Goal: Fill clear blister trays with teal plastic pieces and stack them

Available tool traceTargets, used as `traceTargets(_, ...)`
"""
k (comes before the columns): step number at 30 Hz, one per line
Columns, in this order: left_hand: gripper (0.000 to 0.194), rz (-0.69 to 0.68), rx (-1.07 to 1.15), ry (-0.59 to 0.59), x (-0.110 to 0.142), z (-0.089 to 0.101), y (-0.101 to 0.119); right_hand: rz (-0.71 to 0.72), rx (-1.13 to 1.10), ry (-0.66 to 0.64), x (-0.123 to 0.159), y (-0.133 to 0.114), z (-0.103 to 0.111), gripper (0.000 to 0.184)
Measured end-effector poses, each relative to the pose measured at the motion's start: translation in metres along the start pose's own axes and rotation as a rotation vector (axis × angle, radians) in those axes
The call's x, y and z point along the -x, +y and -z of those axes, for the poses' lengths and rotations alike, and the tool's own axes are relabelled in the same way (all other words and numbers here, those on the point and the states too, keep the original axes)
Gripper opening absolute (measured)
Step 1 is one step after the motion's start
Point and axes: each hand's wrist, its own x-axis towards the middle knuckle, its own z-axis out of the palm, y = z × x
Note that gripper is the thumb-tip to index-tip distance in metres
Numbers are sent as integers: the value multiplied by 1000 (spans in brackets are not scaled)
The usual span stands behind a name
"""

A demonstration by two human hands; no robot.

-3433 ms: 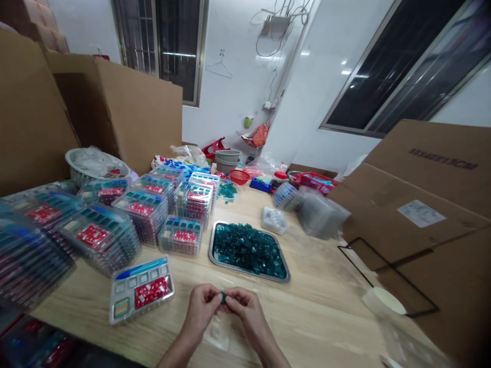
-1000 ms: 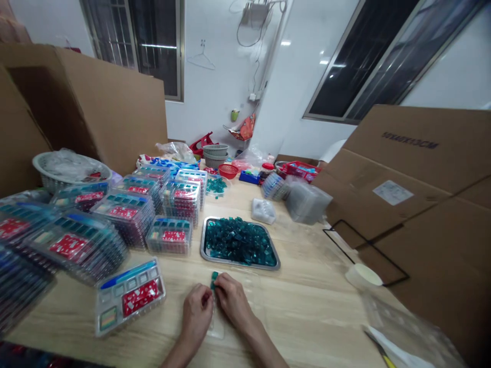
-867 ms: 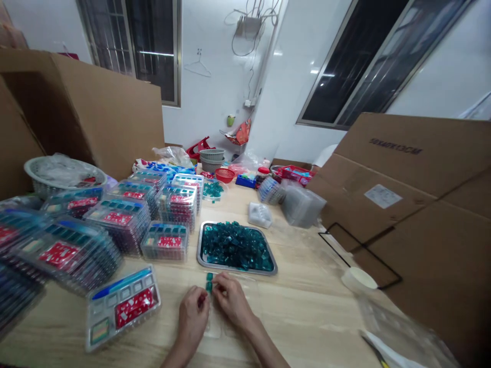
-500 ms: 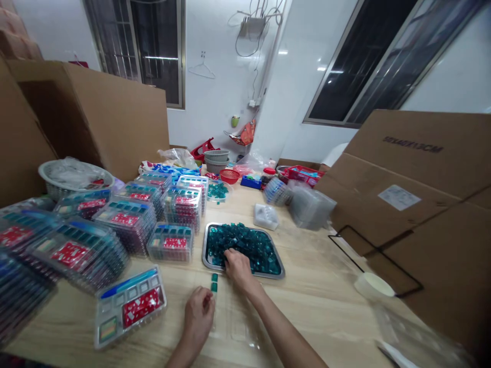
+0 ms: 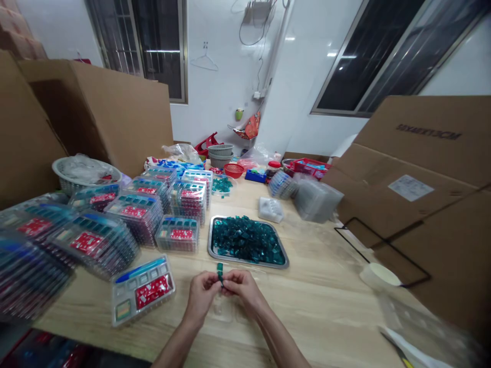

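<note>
Left hand (image 5: 202,297) and right hand (image 5: 242,290) — fingertips pinched together on a small teal piece (image 5: 220,271), held over a clear blister tray (image 5: 223,313) on the wooden table (image 5: 322,306). Just beyond the piece — a metal tray (image 5: 284,261) heaped with teal pieces. Left of that tray, a filled blister pack (image 5: 142,289); behind it, stacked packs (image 5: 95,243).

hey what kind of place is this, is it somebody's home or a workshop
Most likely a small packing workshop in a plain room. Stacks of filled clear blister packs, a metal tray heaped with teal pieces and big cardboard boxes crowd the wooden table, where both hands work.
</note>
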Motion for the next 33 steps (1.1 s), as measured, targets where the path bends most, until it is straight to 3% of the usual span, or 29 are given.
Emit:
traceTargets(6, 17, 103, 142, -19, 0, 5, 2, -26, -144, 10, -1, -2, -6, 35)
traceTargets(15, 23, 113, 255, -96, 4, 3, 12, -4, -211, 2, 10, -12, -10, 29)
traceTargets(22, 23, 108, 263, -226, 10, 5, 17, -43, -326, -114, 16, -11, -9, 29)
traceTargets(26, 25, 111, 231, -270, 11, 8, 22, -42, -268, -114, 16, -11, -7, 31)
traceTargets(33, 22, 179, 310, -234, 11, 4, 15, 69, -111, -136, 24, -19, -15, 29)
